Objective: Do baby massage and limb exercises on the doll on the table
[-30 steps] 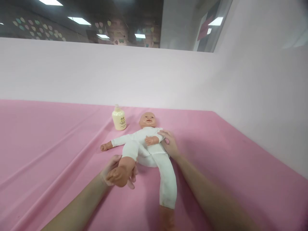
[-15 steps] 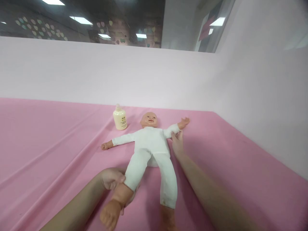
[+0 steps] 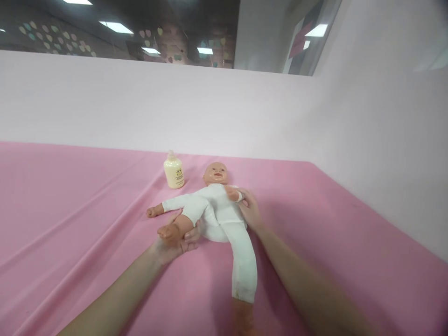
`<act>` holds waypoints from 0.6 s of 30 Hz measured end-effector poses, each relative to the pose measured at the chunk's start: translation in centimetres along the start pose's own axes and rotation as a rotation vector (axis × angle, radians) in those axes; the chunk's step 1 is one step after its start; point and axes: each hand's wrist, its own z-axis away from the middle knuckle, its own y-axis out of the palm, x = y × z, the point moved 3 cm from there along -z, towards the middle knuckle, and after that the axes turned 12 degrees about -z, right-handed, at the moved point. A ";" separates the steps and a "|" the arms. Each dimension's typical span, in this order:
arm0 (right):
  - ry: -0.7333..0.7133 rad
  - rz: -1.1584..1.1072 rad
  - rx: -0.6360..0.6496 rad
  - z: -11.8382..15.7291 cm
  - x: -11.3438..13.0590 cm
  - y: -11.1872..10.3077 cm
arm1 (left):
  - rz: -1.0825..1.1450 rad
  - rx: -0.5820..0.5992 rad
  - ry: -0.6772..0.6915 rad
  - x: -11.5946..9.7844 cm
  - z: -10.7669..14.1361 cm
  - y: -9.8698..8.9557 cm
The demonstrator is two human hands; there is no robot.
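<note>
A baby doll (image 3: 224,205) in a white suit lies on its back on the pink cloth (image 3: 105,224), its head at the far end. My left hand (image 3: 171,249) is wrapped round the doll's lower leg (image 3: 185,223) on the left, which is bent up toward the doll's belly. With my right hand (image 3: 250,207) I grip the doll's arm (image 3: 233,193) on the right, folded across its chest. The doll's other arm stretches out to the left, and its other leg lies straight toward me.
A cream pump bottle (image 3: 174,172) stands upright left of the doll's head. Behind the cloth rises a white wall (image 3: 147,102) with a window (image 3: 140,32) above. Another white wall (image 3: 378,116) borders the right side.
My left hand has pushed the doll's leg up and bent it toward the belly. My right hand has brought the doll's arm inward over the chest.
</note>
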 end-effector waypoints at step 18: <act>-0.138 0.235 0.234 0.3 0.6 0.7 | 0.033 -0.185 -0.025 1.6 -1.9 -0.4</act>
